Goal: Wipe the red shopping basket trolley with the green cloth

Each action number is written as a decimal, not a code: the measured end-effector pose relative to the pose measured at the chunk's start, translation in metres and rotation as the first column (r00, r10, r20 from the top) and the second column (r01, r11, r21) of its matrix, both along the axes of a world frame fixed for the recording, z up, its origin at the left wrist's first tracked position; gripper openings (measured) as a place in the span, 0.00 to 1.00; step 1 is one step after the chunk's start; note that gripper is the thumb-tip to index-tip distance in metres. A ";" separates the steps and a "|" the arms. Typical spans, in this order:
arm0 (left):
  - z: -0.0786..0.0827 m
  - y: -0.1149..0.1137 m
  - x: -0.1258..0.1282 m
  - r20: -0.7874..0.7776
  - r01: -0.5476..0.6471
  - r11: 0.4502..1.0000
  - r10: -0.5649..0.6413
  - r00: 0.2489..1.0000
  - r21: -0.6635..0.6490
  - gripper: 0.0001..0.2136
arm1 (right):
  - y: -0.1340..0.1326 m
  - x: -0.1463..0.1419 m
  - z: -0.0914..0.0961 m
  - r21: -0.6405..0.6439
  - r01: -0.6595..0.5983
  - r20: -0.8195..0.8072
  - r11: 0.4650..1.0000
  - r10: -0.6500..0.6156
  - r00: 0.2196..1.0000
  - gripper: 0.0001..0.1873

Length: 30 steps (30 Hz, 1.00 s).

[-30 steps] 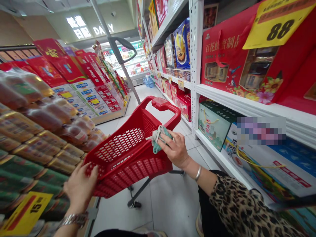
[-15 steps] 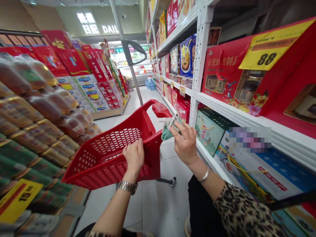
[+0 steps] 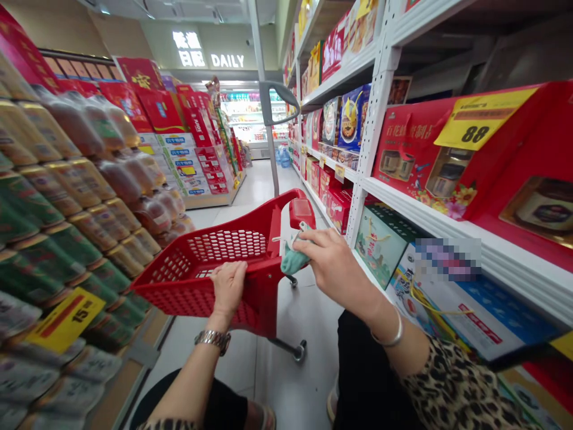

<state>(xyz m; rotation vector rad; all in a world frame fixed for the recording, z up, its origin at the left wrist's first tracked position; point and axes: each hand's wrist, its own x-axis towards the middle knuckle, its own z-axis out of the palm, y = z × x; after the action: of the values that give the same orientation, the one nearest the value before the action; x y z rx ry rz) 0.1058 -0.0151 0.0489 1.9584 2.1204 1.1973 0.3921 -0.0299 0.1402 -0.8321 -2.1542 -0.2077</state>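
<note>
The left hand [image 3: 228, 291] clamps the rim of a red perforated-plastic shopping cart [image 3: 264, 298]; apart from it, the right hand [image 3: 333, 269] pinches a soft teal knotted cloth [image 3: 293, 261] just below the chunky moulded handle [image 3: 302, 214].

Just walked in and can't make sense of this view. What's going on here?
A person stands in a supermarket aisle with a red wheeled shopping basket in front of them. Their left hand grips the basket's near rim, while their right hand holds a teal-and-white cloth at the basket's far corner, just below its red handle. Red boxed gift sets line the shelves on the right, and stacked cans fill the left side.
</note>
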 end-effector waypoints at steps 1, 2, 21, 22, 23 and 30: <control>0.001 -0.005 -0.010 0.006 0.025 1.000 -0.025 1.000 -0.012 0.18 | -0.012 -0.005 0.001 0.001 -0.009 0.002 1.000 0.009 1.000 0.24; 0.002 -0.010 -0.019 0.017 0.060 0.998 -0.060 0.998 -0.027 0.18 | -0.023 -0.009 0.002 0.004 -0.018 0.001 1.000 0.018 1.000 0.23; 0.031 -0.077 0.043 0.058 0.089 0.984 -0.099 0.993 0.156 0.22 | 0.027 0.035 0.009 0.100 -0.203 0.205 0.974 0.180 0.962 0.25; 0.031 -0.076 0.040 0.057 0.096 0.984 -0.105 0.993 0.151 0.21 | 0.039 0.037 0.009 0.076 -0.215 0.210 0.974 0.195 0.958 0.26; 0.032 -0.074 0.037 0.054 0.108 0.984 -0.117 0.992 0.144 0.21 | 0.051 0.038 0.010 0.054 -0.219 0.215 0.974 0.203 0.955 0.27; 0.034 -0.056 0.014 0.018 0.256 0.964 -0.258 0.966 0.066 0.19 | 0.101 0.039 0.016 -0.054 -0.031 0.213 0.998 0.042 0.976 0.31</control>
<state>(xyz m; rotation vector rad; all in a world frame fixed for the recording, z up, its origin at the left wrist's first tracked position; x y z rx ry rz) 0.1196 -0.0706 0.0829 2.1486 1.7668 1.2451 0.4311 0.0712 0.1564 -0.8297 -2.3835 -0.2337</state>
